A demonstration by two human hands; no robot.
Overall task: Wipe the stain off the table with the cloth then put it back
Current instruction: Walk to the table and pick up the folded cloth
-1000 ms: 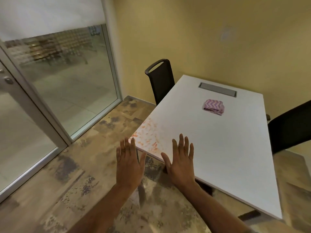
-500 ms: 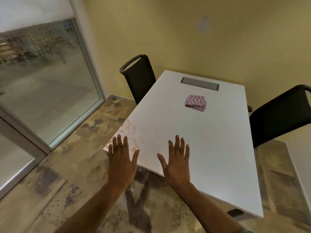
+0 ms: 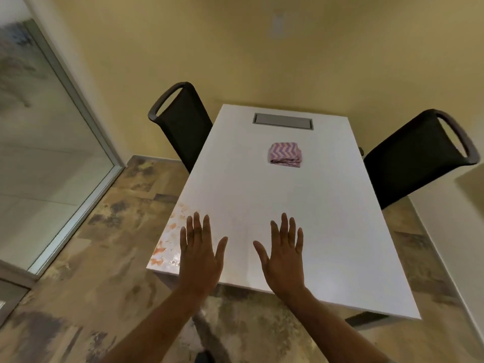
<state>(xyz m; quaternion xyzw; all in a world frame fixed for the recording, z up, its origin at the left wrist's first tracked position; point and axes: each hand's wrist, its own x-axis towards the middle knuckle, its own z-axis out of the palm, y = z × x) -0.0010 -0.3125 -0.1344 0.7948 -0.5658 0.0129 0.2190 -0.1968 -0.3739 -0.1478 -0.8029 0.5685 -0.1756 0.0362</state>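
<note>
A folded purple-and-white zigzag cloth [image 3: 285, 154] lies on the far half of the white table [image 3: 327, 218], just in front of a grey cable hatch [image 3: 282, 121]. An orange stain [image 3: 167, 239] smears the table's near left corner. My left hand [image 3: 199, 255] hovers flat over that corner beside the stain, fingers spread, holding nothing. My right hand [image 3: 284, 254] is held out flat over the near edge a little to the right, also empty. Both hands are far short of the cloth.
A black chair [image 3: 183, 121] stands at the table's far left side and another black chair [image 3: 416, 153] at its right side. A glass door with a metal frame [image 3: 76, 142] runs along the left. Yellow walls close the room behind the table.
The view has swung right and moved closer, so the table now sits straight ahead. Both open hands have come forward from the near left corner to over the tabletop.
</note>
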